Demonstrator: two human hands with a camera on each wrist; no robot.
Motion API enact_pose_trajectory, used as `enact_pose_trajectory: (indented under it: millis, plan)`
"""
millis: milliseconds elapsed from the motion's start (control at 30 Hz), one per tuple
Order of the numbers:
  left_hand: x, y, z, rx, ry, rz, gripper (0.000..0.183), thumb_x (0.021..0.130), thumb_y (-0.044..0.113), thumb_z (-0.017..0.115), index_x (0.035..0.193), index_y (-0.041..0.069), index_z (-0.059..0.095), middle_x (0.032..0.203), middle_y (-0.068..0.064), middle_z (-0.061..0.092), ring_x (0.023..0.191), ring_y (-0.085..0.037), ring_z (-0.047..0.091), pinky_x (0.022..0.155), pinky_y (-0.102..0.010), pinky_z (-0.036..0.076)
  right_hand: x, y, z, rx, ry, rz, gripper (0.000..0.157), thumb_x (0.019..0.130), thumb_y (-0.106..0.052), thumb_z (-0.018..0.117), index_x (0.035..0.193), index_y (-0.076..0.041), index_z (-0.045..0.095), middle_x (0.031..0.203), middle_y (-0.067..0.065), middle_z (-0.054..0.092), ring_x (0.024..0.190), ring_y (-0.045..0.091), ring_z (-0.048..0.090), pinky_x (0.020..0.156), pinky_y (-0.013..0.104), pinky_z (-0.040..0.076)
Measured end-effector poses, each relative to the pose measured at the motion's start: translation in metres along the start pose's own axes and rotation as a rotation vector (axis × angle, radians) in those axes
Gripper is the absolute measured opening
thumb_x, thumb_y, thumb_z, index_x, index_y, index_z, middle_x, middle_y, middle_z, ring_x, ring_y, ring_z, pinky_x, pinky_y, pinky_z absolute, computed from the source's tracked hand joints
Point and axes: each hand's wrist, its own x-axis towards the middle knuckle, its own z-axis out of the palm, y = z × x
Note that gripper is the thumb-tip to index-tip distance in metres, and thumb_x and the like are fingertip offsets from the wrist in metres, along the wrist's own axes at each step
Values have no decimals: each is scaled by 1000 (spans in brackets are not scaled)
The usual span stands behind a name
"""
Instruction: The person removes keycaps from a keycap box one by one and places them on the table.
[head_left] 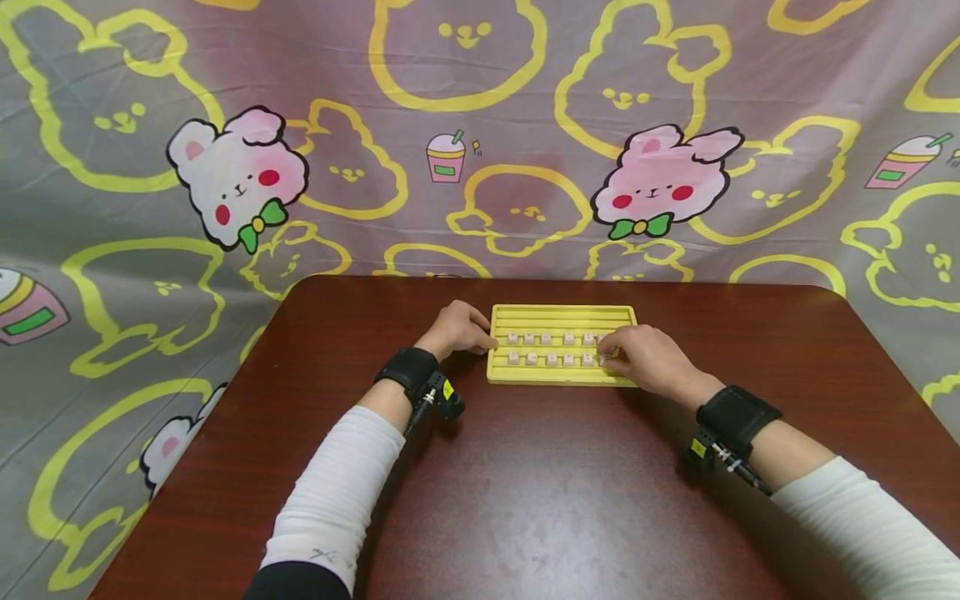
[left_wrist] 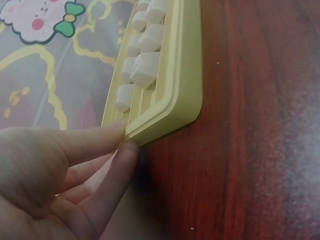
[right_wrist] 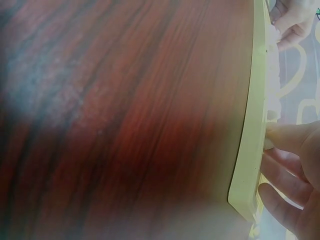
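Fingers of the left hand (head_left: pixel 459 327) and right hand (head_left: pixel 651 357) flank, at nine and three o'clock, the yellow rectangular plastic tray (head_left: pixel 562 317) on the reddish-brown table (head_left: pixel 525 483) in the head view. In the left wrist view, thumb and fingers pinch the tray's seven o'clock corner. In the right wrist view, fingers at four o'clock pinch a small white block (right_wrist: pixel 269 144).

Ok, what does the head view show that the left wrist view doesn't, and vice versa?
Only the head view: the right hand and both black wristbands.
Only the left wrist view: the palm side of the left hand.
Both: that hand at the left end of the yellow tray, white pieces, the brown table and the patterned curtain.
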Motion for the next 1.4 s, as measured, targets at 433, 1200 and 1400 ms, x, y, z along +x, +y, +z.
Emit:
enact_pose_trajectory:
  millis: [433,1200,1400]
  plan:
    - [6,4,-2,-83,-19,-59,33,81,5,81,109,-7,69,115,-22,63,67,-13,68,72,-28,65,-1,-8,-9,2,32,-57,19,83,-14,80,102,-12,77,101,2,75,79,12,67,69,31,59]
    - [9,3,-4,-107,-25,-73,26,81,4,81,101,-7,70,92,-15,68,63,-11,66,73,-30,65,5,-66,-2,-3,64,-289,15,83,-16,81,97,-15,76,90,-6,71,81,10,66,72,30,58]
    - [7,2,-3,-129,-39,-91,25,81,3,80,102,-7,70,107,-19,65,65,-13,68,74,-31,65,9,-81,5,7,41,-334,13,86,-18,79,99,-15,76,94,-5,73,86,10,67,76,30,59]
